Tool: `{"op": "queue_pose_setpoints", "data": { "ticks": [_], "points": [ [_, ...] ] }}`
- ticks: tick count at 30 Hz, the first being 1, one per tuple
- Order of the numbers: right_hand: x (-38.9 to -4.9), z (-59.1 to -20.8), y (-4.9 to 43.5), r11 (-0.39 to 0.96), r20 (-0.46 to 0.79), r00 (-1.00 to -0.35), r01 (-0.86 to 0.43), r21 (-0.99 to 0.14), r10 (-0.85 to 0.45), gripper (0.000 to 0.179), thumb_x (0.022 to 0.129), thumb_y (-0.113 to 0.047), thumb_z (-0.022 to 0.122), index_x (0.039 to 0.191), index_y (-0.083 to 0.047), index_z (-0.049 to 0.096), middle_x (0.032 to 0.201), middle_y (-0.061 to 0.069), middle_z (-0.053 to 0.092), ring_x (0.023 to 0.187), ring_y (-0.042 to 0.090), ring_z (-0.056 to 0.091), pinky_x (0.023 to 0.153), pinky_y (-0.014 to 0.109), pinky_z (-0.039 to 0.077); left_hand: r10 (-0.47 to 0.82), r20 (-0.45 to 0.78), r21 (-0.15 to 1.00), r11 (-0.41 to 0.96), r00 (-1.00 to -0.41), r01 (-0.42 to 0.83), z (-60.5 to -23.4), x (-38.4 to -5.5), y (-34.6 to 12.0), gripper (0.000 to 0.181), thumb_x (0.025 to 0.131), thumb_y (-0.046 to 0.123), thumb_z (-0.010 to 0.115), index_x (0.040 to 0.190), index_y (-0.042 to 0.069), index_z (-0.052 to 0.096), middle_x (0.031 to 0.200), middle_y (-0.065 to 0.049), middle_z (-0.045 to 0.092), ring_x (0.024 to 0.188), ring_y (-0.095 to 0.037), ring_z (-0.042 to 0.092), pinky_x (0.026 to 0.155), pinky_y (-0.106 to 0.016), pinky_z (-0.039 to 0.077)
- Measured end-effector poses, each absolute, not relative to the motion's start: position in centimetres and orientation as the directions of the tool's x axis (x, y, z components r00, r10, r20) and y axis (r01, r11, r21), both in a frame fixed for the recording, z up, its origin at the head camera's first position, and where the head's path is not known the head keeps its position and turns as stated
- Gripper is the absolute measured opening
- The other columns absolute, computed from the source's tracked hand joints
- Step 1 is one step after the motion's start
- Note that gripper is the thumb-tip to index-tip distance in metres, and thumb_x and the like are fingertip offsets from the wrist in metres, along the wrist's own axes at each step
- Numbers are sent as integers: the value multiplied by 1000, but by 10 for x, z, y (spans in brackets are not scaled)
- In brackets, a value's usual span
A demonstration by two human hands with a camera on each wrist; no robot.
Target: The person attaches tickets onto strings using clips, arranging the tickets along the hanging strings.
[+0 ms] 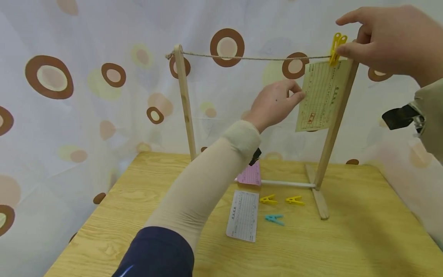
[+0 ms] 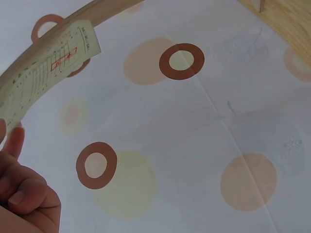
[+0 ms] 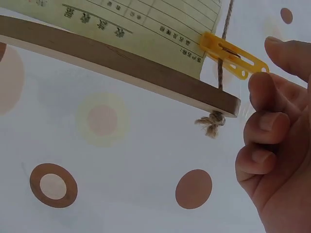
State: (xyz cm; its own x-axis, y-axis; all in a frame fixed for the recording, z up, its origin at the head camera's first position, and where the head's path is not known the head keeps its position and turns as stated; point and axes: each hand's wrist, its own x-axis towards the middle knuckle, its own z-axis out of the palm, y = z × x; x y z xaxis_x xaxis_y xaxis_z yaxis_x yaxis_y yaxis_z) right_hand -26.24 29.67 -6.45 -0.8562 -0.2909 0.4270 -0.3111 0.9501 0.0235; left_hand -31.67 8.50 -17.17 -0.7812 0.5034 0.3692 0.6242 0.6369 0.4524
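Navy sleeve [image 1: 155,246] takes up the bottom of the head view, with a beige undersleeve [image 1: 197,184] running out of it down the left arm. Over on the right there's a black gadget [image 1: 399,116] by the other cuff.

Next is the wooden table [image 1: 311,246]. A white sheet [image 1: 243,215] lies on it, with a blue clothespin [image 1: 274,219] just beside it and two yellow clothespins [image 1: 268,199] a bit further back. Behind those is a pink sheet [image 1: 250,175], partly hidden by the arm, near the white bar [image 1: 287,183] of a wooden stand [image 1: 187,104].

Up top, a string [image 1: 242,58] runs between the posts, and a yellowish sheet [image 1: 318,96] with a red stamp hangs from it beside the right post, held by a yellow peg [image 1: 334,50]. Left hand [image 1: 277,103] looks to be pinching that sheet's left edge, thumb and finger together. Right hand [image 1: 394,40] has thumb and forefinger spread around the peg's handles, other fingers bent; can't tell if a fingertip is touching it.

Past all that, just a pale curtain [image 1: 104,169] with brown rings and pastel blobs.
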Motion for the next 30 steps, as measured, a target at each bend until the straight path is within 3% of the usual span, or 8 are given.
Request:
{"op": "queue_pose_setpoints", "data": {
  "ticks": [7,11,16,22,30],
  "points": [
    [-239,-97,295,923,594,-732,-383,46,-334,53,99,-19,58,148,-2,47,75,13,60,57,23,43,47,29,32,536,368,471,597,-759,650,-181,-313,61,27,105,41,54,124,23,62,97,2,59,84,-12,53,72,-25,43],
    [-230,-125,292,898,596,-717,-440,16,-362,49,98,-15,61,145,-5,52,76,7,58,56,18,41,52,29,32,560,357,454,595,-747,663,-192,-308,41,32,104,40,56,130,22,57,92,-1,57,78,-14,53,70,-26,43],
    [-223,-161,292,867,551,-736,-496,-45,-393,42,98,-18,66,139,-9,59,74,-1,57,54,12,44,52,26,35,615,335,388,600,-714,700,-213,-294,18,35,103,38,59,133,19,58,88,-1,57,74,-14,52,67,-26,43],
    [-221,-217,302,851,454,-814,-488,-196,-362,36,100,-24,67,134,-14,61,72,-5,55,53,10,45,51,27,39,663,312,328,597,-681,732,-249,-281,-2,36,101,38,63,132,18,61,84,4,55,69,-11,50,60,-26,43],
    [-224,-293,311,837,294,-892,-432,-335,-343,40,102,-35,64,136,-16,59,75,-6,55,56,10,45,54,30,39,679,206,312,637,-705,705,-311,-274,-19,41,99,37,67,134,17,62,80,8,57,67,-8,51,58,-24,43]
  ]
}}
